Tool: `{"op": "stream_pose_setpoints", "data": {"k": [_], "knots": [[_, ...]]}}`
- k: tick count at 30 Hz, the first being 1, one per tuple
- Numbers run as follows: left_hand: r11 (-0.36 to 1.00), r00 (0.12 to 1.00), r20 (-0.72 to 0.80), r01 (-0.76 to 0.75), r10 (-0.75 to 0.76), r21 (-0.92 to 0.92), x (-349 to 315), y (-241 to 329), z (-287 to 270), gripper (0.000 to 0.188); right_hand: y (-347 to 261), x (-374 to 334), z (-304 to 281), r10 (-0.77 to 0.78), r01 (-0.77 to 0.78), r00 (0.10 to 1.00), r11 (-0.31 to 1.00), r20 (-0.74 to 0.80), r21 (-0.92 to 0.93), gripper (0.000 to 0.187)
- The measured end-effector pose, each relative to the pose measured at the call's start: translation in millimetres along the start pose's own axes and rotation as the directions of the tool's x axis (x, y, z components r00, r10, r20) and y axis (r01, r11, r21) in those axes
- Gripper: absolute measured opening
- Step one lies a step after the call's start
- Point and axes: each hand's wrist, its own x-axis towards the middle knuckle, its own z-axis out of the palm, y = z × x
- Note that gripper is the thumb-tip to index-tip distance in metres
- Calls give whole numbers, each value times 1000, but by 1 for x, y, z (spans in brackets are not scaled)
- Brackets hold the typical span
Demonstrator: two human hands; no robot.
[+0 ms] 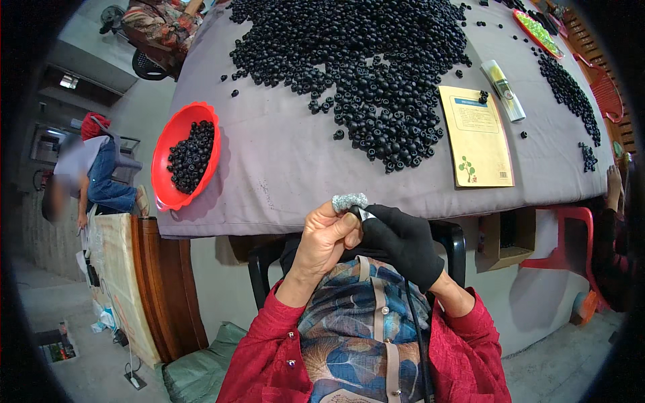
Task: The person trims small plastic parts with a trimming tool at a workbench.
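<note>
My bare left hand (324,235) is closed at the table's near edge, with a silvery-grey wrapping (349,201) around its index finger. Whatever it pinches is too small and hidden to name. Against it is my right hand (403,242) in a black glove, fingers curled together. A small shiny metal piece (365,213) shows at the right fingertips, touching the left thumb and finger. Beyond the hands, a large heap of small round black pieces with a hole or dimple (386,114) covers the far middle of the table.
A red scalloped bowl (161,161) of black pieces stands at left. Right of the heap lie a yellow booklet (480,161) and a white-and-green tube-shaped package (502,91). Another red dish (537,33) holds green pieces. A person (101,168) sits far left; another person's hand (614,185) shows at right.
</note>
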Motion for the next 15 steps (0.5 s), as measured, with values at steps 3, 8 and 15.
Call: {"op": "stream_pose_setpoints", "data": {"k": [3, 8, 15], "knots": [[1000, 1000, -17, -4, 4, -6, 0, 1, -2, 18, 8, -1, 1, -68, 68, 998, 993, 1, -100, 27], [1000, 1000, -29, 4, -4, 18, 1, 0, -4, 19, 7, -2, 2, -44, 44, 999, 997, 2, -65, 27], [1000, 1000, 7, 4, -3, -23, -3, 0, -5, 19, -6, 0, 2, -34, 32, 999, 987, -14, -160, 26]]}}
